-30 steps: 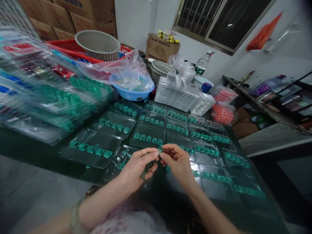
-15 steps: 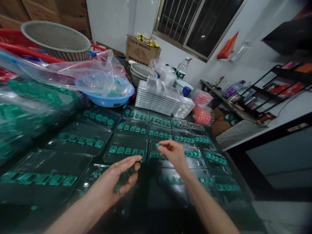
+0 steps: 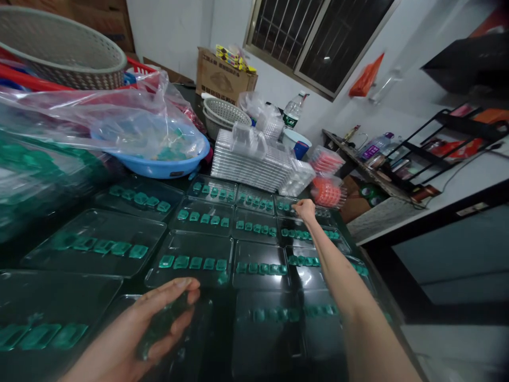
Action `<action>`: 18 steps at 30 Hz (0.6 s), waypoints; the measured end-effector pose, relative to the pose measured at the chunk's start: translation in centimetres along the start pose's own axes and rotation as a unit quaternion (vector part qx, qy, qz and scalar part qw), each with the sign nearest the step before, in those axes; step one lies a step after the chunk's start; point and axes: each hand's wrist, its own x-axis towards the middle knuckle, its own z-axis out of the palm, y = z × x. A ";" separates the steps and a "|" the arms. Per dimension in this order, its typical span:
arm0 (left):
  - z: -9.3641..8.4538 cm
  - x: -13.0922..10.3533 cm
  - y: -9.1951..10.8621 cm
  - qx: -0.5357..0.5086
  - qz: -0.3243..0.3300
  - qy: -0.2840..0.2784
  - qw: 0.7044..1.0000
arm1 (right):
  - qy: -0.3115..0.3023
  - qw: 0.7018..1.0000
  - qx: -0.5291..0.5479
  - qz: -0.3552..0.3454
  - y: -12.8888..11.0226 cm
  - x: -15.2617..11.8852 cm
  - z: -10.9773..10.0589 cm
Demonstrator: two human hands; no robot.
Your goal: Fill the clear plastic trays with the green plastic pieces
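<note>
Most trays (image 3: 201, 244) are lined with green pieces (image 3: 195, 263); row in back tray (image 3: 284, 214) is judged unfinished. More pieces are gripped loosely in left hand (image 3: 137, 323). Right hand (image 3: 307, 210) is held there, grip indiscernible.

- My left hand (image 3: 135, 326) is half curled, with something green and see-through (image 3: 161, 321) in its grasp.
- My right hand (image 3: 305, 210) reaches far out, fingertips at the end of a short row of green pieces (image 3: 284, 206) in a clear tray; whether they pinch one is too small to tell.
- More clear trays (image 3: 191, 242), most bearing rows of green pieces, cover the dark table before me.
- Beyond stand a blue basin (image 3: 163, 168), partly under clear plastic (image 3: 51, 114), and stacked clear trays (image 3: 246, 164).
- Farther back, a cardboard box (image 3: 207, 74) stands below the window (image 3: 294, 45).
</note>
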 end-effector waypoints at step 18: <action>-0.1 0.5 -0.5 0.015 0.002 -0.015 1.000 | -0.018 0.985 -0.150 -0.086 -0.1 0.7 0.1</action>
